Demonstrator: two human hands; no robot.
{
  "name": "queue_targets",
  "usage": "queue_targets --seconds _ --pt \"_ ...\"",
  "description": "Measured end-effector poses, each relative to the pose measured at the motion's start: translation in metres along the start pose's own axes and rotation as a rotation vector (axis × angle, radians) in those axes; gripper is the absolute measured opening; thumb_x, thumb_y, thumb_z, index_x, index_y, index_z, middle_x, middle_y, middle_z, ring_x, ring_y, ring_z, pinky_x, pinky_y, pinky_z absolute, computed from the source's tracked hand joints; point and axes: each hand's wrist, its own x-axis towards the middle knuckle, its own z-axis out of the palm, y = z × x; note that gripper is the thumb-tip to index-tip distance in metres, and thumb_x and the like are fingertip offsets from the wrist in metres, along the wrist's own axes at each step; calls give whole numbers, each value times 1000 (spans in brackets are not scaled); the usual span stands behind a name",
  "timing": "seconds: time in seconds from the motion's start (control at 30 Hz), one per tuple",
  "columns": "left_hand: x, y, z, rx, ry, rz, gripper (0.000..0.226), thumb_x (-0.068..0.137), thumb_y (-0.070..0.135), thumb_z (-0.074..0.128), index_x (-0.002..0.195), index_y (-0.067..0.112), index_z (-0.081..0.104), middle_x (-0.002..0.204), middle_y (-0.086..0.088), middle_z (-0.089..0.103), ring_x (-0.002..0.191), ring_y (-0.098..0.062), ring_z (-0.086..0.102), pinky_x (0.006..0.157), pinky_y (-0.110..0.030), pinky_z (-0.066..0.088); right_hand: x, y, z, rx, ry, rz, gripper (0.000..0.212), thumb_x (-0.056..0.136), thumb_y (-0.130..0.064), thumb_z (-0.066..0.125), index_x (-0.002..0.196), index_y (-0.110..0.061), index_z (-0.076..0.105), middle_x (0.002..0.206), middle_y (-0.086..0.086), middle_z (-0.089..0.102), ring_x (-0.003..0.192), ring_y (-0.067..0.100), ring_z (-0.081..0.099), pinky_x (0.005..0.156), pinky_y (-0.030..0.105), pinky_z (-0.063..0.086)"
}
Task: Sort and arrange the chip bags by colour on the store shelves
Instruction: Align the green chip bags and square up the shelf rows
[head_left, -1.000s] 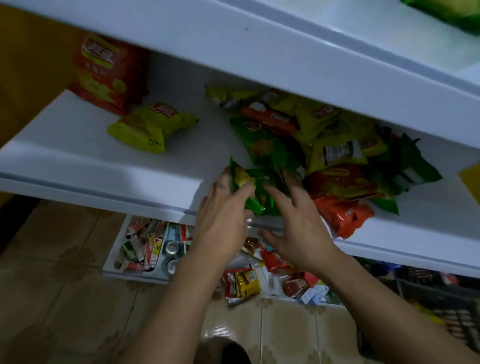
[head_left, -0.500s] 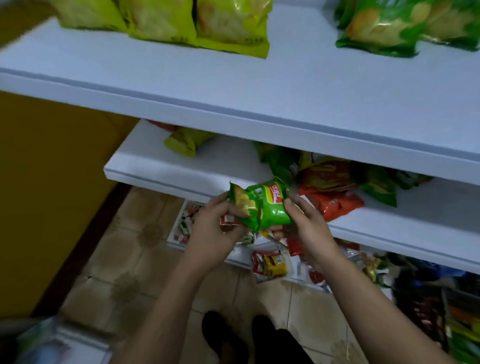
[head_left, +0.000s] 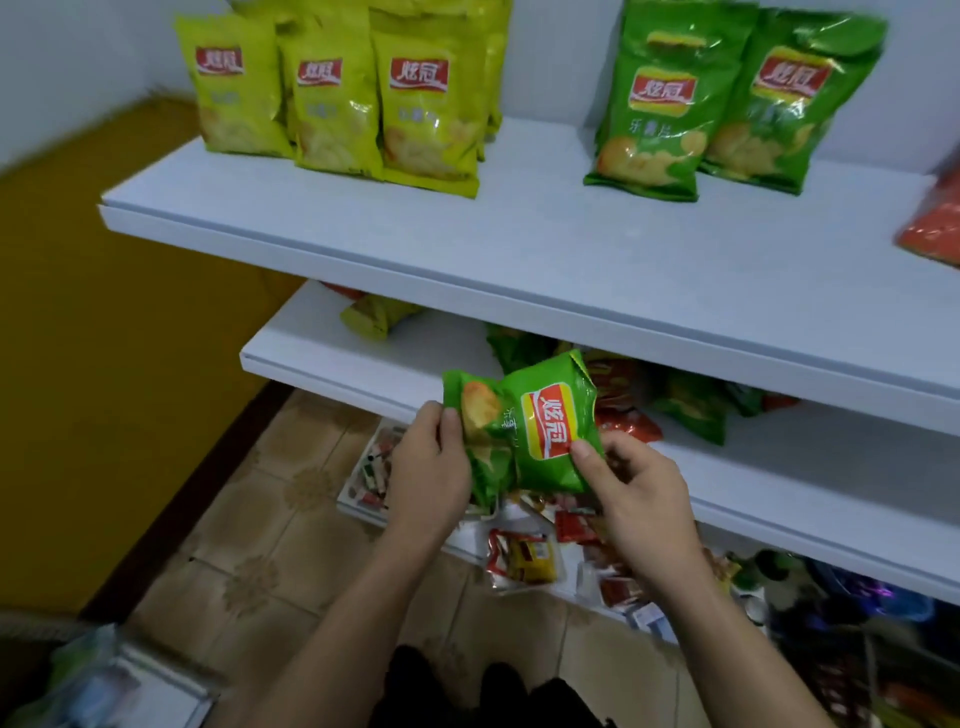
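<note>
Green chip bag (head_left: 540, 431), red-yellow Chinese-character logo, in pinching fingers (head_left: 450, 422) of left hand (head_left: 428, 470) and right hand (head_left: 641, 501).

The upper shelf (head_left: 467, 249) is plain white. On its left part the yellow bags (head_left: 332, 104) are lime-yellow, each with a red logo patch lettered in white. On its right part the green bags (head_left: 727, 104) are bright green, with the same red patch over a yellow band and golden chips printed low. At its far right edge lies an orange-red bag (head_left: 935, 218). Below its front edge the green chip bag (head_left: 540, 431) bears a red-and-yellow patch with white letters. Under it the lower shelf (head_left: 322, 353) is white, its mixed pile (head_left: 675, 400) green, orange and red. Far below it the floor (head_left: 260, 571) is tan tile with brown flower motifs. To its left the wall (head_left: 104, 338) is mustard.
</note>
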Motion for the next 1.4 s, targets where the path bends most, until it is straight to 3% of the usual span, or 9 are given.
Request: queue_targets --seconds 0.17,0.37,0.67,0.83,0.97,1.07,1.2,1.3,1.4 --pt "4 46 7 13 145 266 30 101 20 43 71 19 42 59 4 46 61 -5 47 50 -22 31 4 -32 -30 -4 164 -111 21 89 -33 60 78 -19 71 73 4 72 68 28 68 63 43 55" --pt "21 87 17 -51 135 448 22 97 29 41 76 29 46 56 4 49 59 -9 51 48 -23 31 25 -62 -57 223 283 -85 22 91 -22 60 78 -12 74 67 10 72 53 26 63 52 37 56" --pt "32 130 37 -191 76 410 33 102 33 38 75 16 45 60 -4 48 56 -20 44 53 -41 37 45 -87 -85 435 366 -38 24 92 -18 60 72 -8 70 65 8 67 46 18 57 43 27 52" --pt "40 159 49 -261 118 370 33 103 30 35 75 14 41 61 2 45 56 -14 41 54 -36 33 53 -103 -90 586 347 -103 14 89 -24 63 89 -10 67 86 8 69 71 17 65 50 27 53" --pt "51 178 71 -299 56 363 28 102 32 39 78 18 44 68 -5 59 65 -25 58 59 -43 45 55 -106 -74 534 247 -105 44 72 -36 68 108 -12 65 98 4 73 84 18 69 62 33 54" --pt "59 186 87 -298 -118 396 27 100 34 43 77 21 45 68 -7 63 60 -30 60 54 -49 49 68 -107 -74 496 375 -133 33 76 -32 68 103 -13 67 96 3 74 88 22 70 68 34 56" --pt "88 194 92 -261 -354 366 28 96 34 53 79 12 51 68 -6 65 50 -22 64 45 -32 46 99 -112 -101 331 522 -198 12 88 -18 66 99 -16 69 91 1 75 88 20 71 74 35 59" --pt "122 197 91 -133 -384 455 23 91 41 57 76 23 58 68 4 65 62 -18 65 54 -34 52 125 -115 -125 201 589 -241 13 87 -15 68 98 -22 66 94 4 73 86 20 70 66 32 58" --pt "154 199 87 207 -363 611 16 88 44 57 83 30 55 79 14 61 77 -12 61 69 -31 49 153 -114 -145 4 606 -226 15 85 -16 71 95 -25 65 93 3 72 86 23 69 71 44 59"
